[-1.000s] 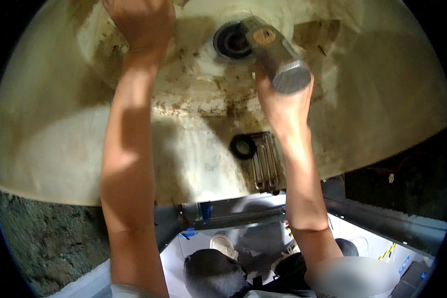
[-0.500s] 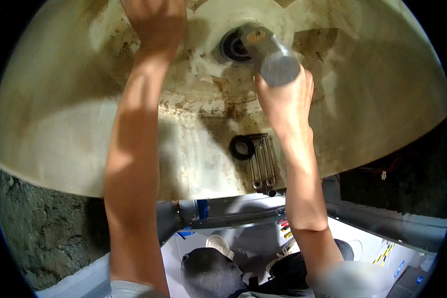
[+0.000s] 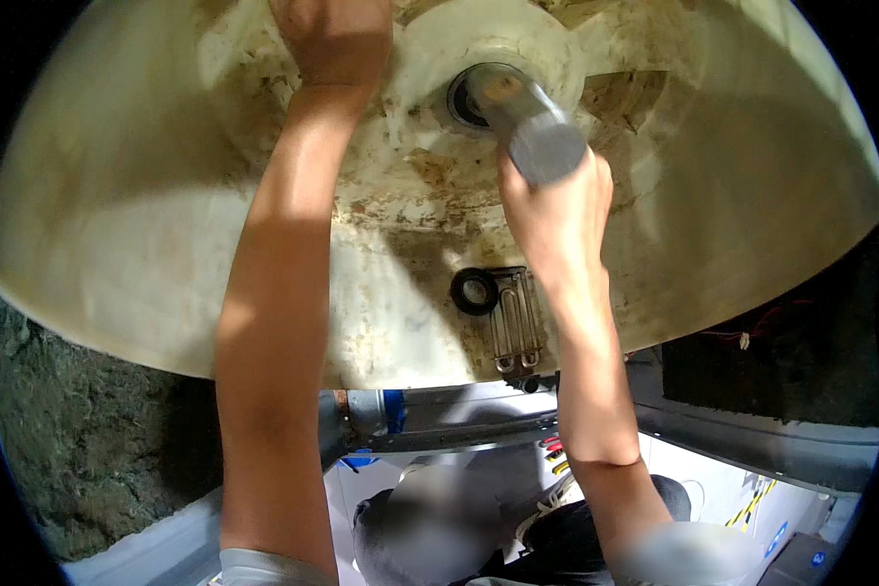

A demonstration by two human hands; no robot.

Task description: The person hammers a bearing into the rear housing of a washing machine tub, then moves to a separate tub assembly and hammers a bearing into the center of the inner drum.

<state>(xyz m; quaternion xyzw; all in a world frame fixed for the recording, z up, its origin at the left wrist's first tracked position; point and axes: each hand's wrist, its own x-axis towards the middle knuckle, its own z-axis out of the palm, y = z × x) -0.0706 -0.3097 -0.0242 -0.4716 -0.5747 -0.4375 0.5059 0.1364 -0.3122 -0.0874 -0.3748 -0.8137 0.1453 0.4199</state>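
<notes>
My right hand (image 3: 562, 210) is wrapped round the handle of a hammer (image 3: 547, 151) with a heavy, round grey metal head. The head tilts over the dark round hole (image 3: 459, 103) at the centre of a large, stained, cream-coloured tub (image 3: 146, 254). Whether the metal touches the hole's rim, I cannot tell. My left hand (image 3: 340, 44) reaches to the tub's far part, left of the hole; its fingers are cut off by the upper edge of the picture.
On the tub's near wall are a looped metal heating element (image 3: 516, 322) and, overlapping it, a black ring (image 3: 456, 293). Dark matted padding (image 3: 88, 439) lines the left side below the rim. My legs and shoes are below, with yellow-black tape (image 3: 752, 503) on the floor.
The hammer head has shifted slightly down, and my right hand with it. My left hand and forearm have moved a little to the right in the picture.
</notes>
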